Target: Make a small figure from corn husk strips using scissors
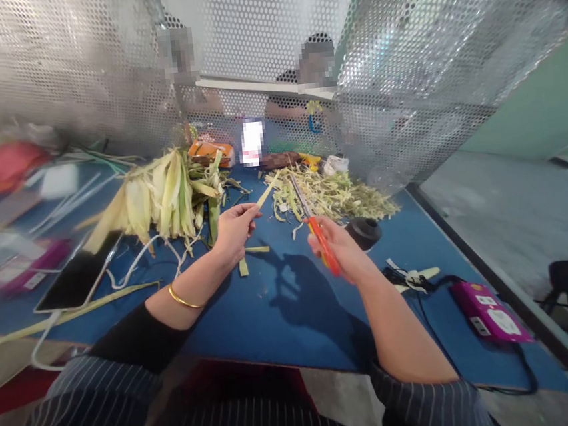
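Observation:
Between the thumb and fingers of my left hand (238,231) is a narrow pale-green strip of corn husk (268,190), its tip pointing up and away. My right hand (336,247) grips the red handles of a pair of scissors (323,246). The scissor blades point away from me, to the right of the strip and apart from it. Behind the blades lies a heap of cut husk pieces (345,197). A large bunch of whole corn husks (164,194) rests left of my left hand. Short husk scraps (243,266) lie just below that hand.
A tablet (82,276) with a white cable lies at left on the blue table (285,327). A black round object (365,232) stands by my right hand. A purple box (492,313) with black cords sits at right. Behind a perforated screen (267,34) are two people.

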